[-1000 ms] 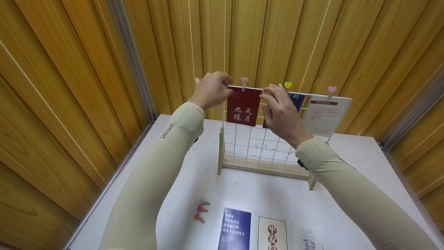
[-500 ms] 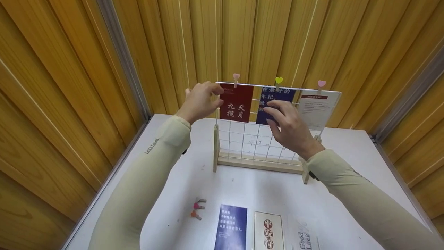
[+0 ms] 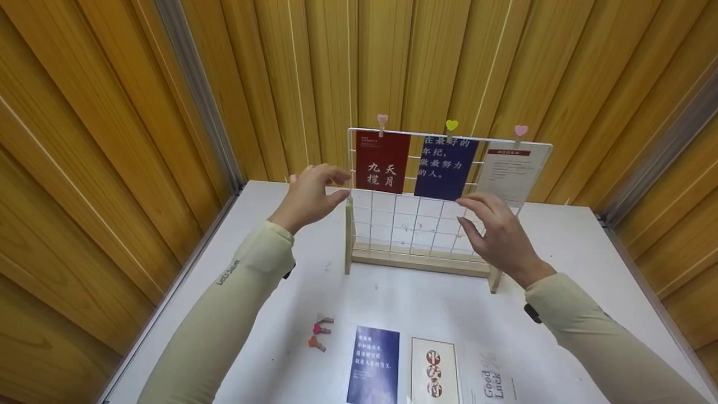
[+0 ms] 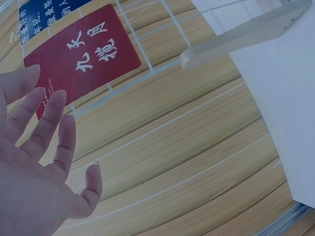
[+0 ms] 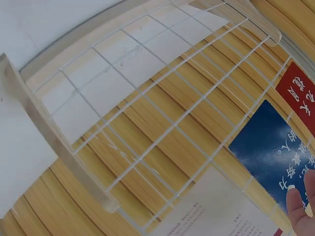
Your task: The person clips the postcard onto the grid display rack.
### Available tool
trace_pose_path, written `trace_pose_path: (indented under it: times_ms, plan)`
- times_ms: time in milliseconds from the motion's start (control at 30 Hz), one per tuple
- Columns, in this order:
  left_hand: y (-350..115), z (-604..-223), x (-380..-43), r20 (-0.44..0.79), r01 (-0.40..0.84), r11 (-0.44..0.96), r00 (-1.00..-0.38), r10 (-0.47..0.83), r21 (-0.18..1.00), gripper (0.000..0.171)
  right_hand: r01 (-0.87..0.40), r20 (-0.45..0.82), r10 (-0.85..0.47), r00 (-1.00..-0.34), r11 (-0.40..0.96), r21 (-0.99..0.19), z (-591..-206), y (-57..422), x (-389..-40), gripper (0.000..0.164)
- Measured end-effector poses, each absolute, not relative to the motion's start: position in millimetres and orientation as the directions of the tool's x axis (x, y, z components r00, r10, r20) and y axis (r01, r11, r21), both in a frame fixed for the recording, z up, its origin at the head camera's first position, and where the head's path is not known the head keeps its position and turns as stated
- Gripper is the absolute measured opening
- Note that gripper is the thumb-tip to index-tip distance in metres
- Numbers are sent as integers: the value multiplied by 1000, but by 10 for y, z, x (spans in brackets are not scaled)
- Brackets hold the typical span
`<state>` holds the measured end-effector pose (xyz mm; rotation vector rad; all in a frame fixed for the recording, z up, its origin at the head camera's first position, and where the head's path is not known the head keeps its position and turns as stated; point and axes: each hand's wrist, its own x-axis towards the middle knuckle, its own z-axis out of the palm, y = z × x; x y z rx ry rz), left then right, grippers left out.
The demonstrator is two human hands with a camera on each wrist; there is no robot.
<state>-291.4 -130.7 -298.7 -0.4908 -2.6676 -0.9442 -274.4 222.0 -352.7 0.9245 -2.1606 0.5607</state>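
Both hands have just come down from the top of the red card [image 3: 382, 160], which hangs at the left end of the wire rack [image 3: 420, 265] under a pink heart clip [image 3: 382, 119]. Blue card [image 3: 443, 184] beside it, now uncovered, below a yellow-green clip [image 3: 452, 126]; white card [image 3: 507, 171] at the right end, another pink clip [image 3: 521, 131] above. My reading: the red card is secured and let go, upper row likely done.

Left hand [image 3: 308, 196]: fingers loosely bent, thumb apart, nothing grasped; just beside the rack's left edge. Right hand [image 3: 504, 241]: half open, gap between thumb and forefinger, holding nothing; near the blue card's lower right corner, contact unclear.

On the tabletop [image 3: 420, 306]: three loose clips [image 3: 318, 329], and a second blue card [image 3: 373, 367], a cream card [image 3: 433, 367] and a "Good Luck" card [image 3: 493, 377].
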Motion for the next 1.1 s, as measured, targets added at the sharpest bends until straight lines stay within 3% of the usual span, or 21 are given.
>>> trace_pose_path:
  times_ms: [667, 900, 1100]
  plan:
    - [-1420, -3591, -2543, 308, 342, 688, -935, 177, 641, 23, -599, 594, -347, -726, 744, -297, -3961, 2543, -2353, 29]
    - [-1499, -3954, -2364, 251, 270, 689, -959, 131, 673, 21, -458, 344, -330, -879, 787, -414, -4199, 2649, -2219, 31]
    - [-1569, -4335, -2246, 209, 212, 672, -974, 86, 710, 19, -355, 127, -335, -934, 816, -457, -4390, 2720, -2166, 38]
